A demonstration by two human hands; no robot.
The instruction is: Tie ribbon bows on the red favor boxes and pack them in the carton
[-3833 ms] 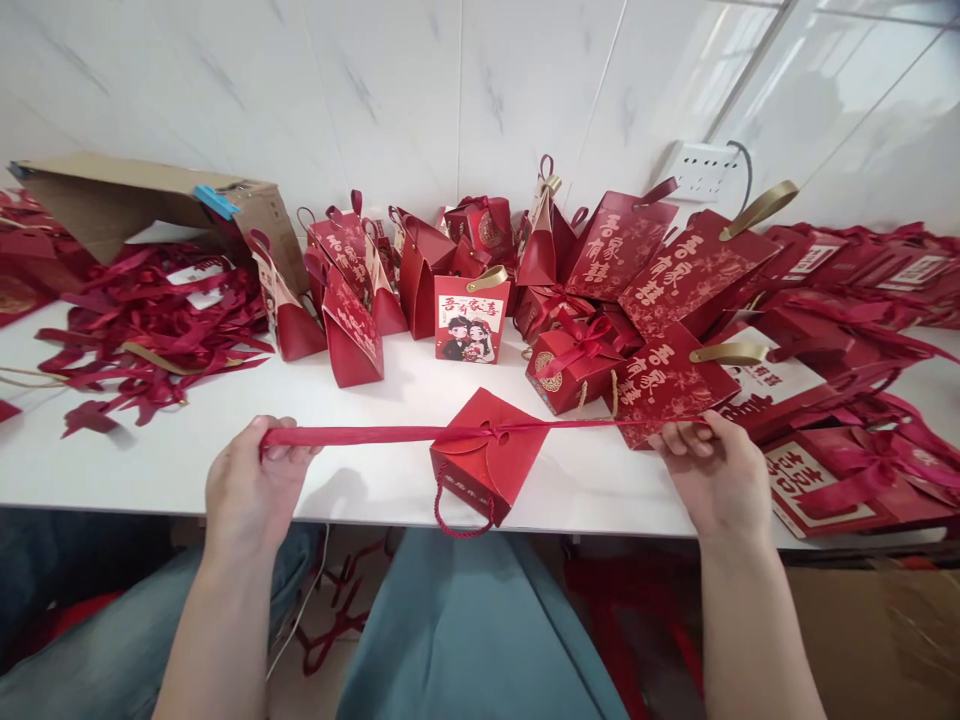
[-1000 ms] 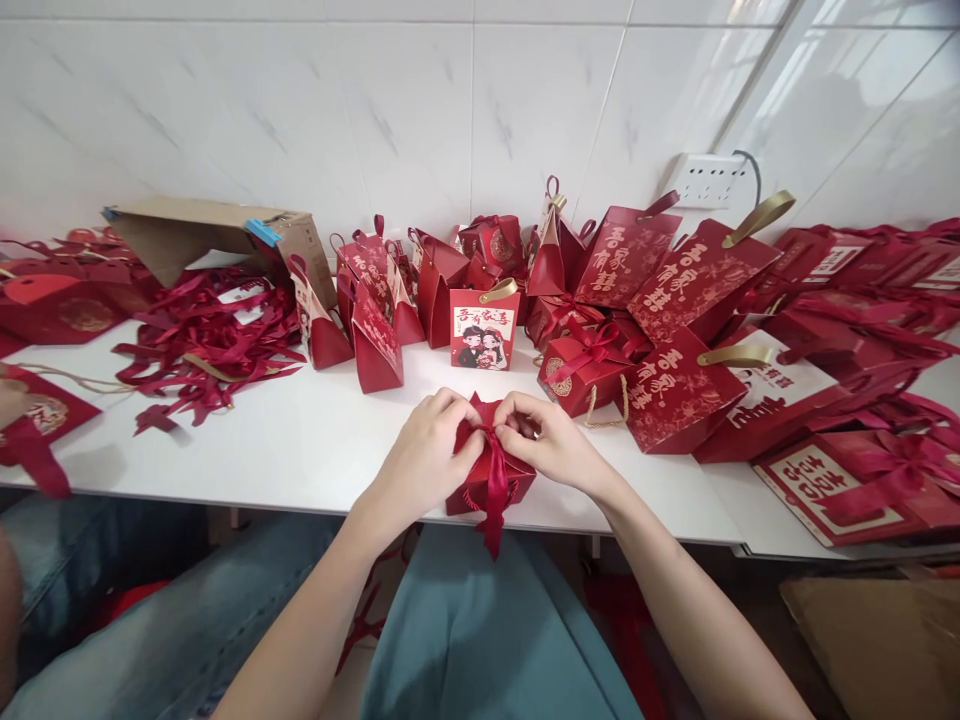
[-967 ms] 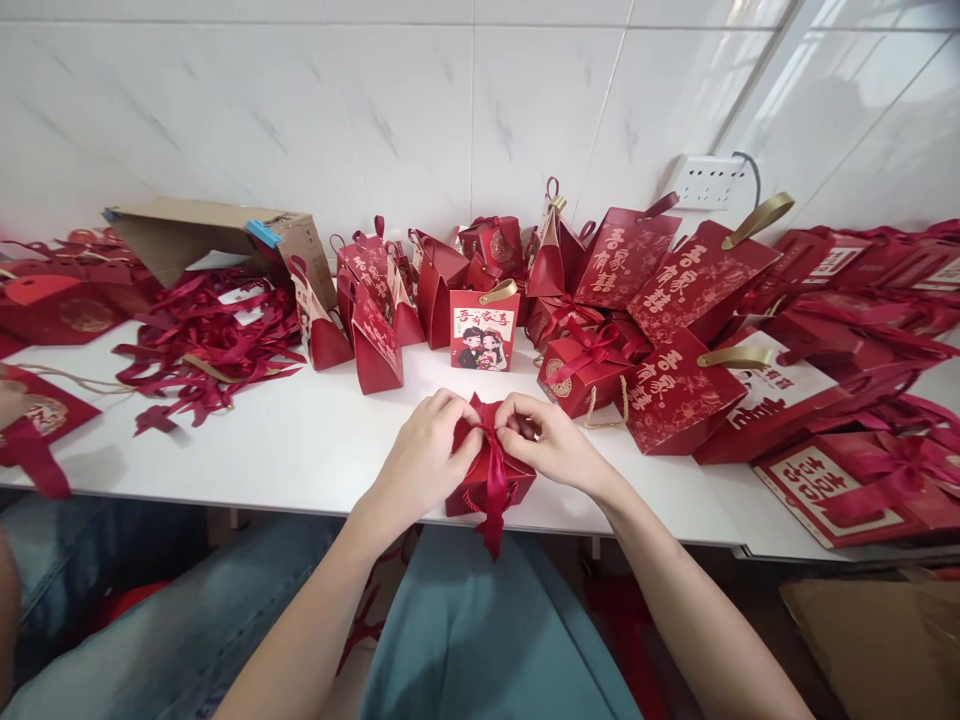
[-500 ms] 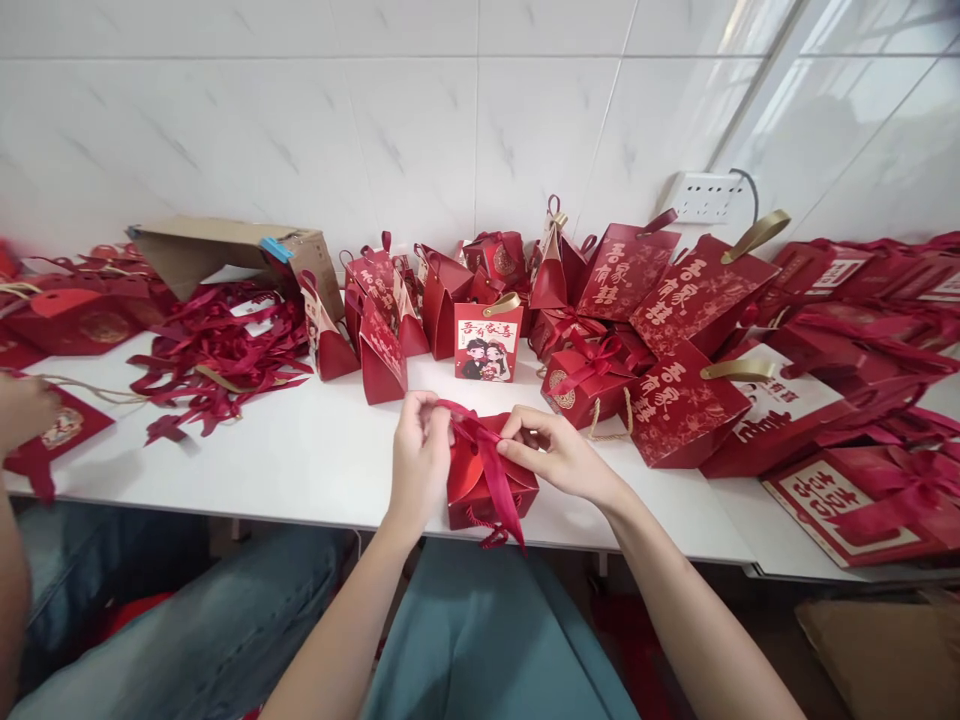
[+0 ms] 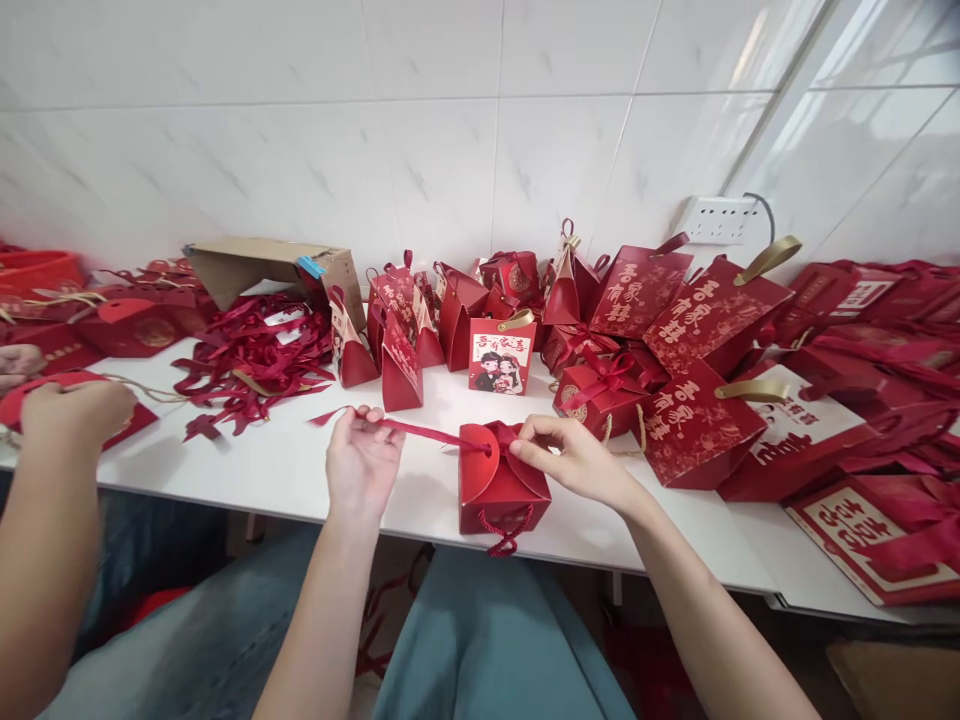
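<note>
A small red gift box (image 5: pixel 499 495) with curved top flaps and a twisted red cord at its front sits near the table's front edge. My left hand (image 5: pixel 363 460) is left of the box, its fingertips closed on a dark red ribbon (image 5: pixel 431 433). The ribbon runs taut from there to a hole in the box top, and its free end sticks out past my fingers. My right hand (image 5: pixel 559 452) pinches at the ribbon by the top right of the box. What lies between those fingertips is partly hidden.
Behind stand several red boxes, one with a printed couple (image 5: pixel 501 362). A heap of ribbons (image 5: pixel 259 345) lies before a cardboard box (image 5: pixel 274 262). Finished-looking red boxes (image 5: pixel 892 510) crowd the right side. At the left, another person's hand (image 5: pixel 79 415) works over a red box.
My left hand has moved left, drawing the ribbon out sideways from the box; it previously hung over the box front. My right hand stays by the box top. The view has shifted slightly.
</note>
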